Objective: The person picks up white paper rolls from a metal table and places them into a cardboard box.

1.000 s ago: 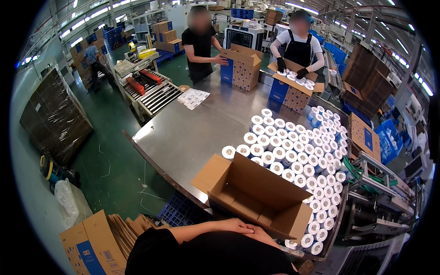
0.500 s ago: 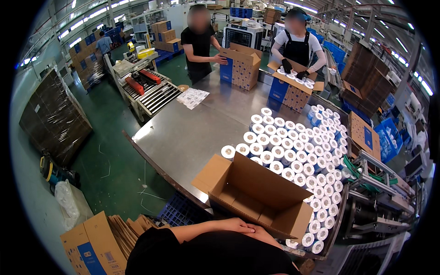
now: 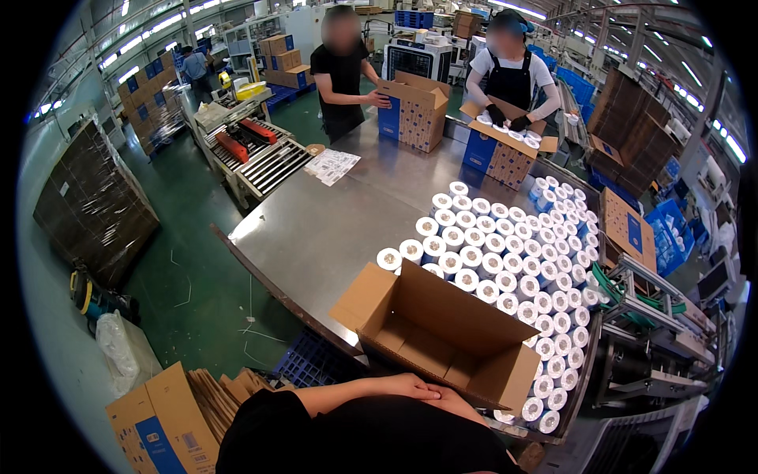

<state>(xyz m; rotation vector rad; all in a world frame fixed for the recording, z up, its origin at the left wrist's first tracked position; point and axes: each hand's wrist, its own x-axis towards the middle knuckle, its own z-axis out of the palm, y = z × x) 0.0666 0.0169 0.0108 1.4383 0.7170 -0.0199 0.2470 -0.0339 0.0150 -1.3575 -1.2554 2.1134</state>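
My left hand (image 3: 407, 385) and my right hand (image 3: 452, 401) rest together in front of my body, fingers closed and touching, with no object seen in them. Part of the right hand's fingers is hidden. Just beyond them an open cardboard box (image 3: 438, 336) stands on the near edge of the metal table, its flaps spread and its visible inside bare. Packed upright beside and behind it are many white paper rolls (image 3: 505, 282) with bluish sides.
Across the metal table (image 3: 316, 229), one person steadies a tall carton (image 3: 412, 114); another, in dark gloves, has both hands at a carton of rolls (image 3: 497, 154). A roller conveyor (image 3: 264, 166) adjoins at left. Flattened cartons (image 3: 162, 419) stand near my left side.
The roll group has shifted slightly left. The gloved person's hands have moved a little over the carton, and a distant person at far left has moved right. My hands stay still.
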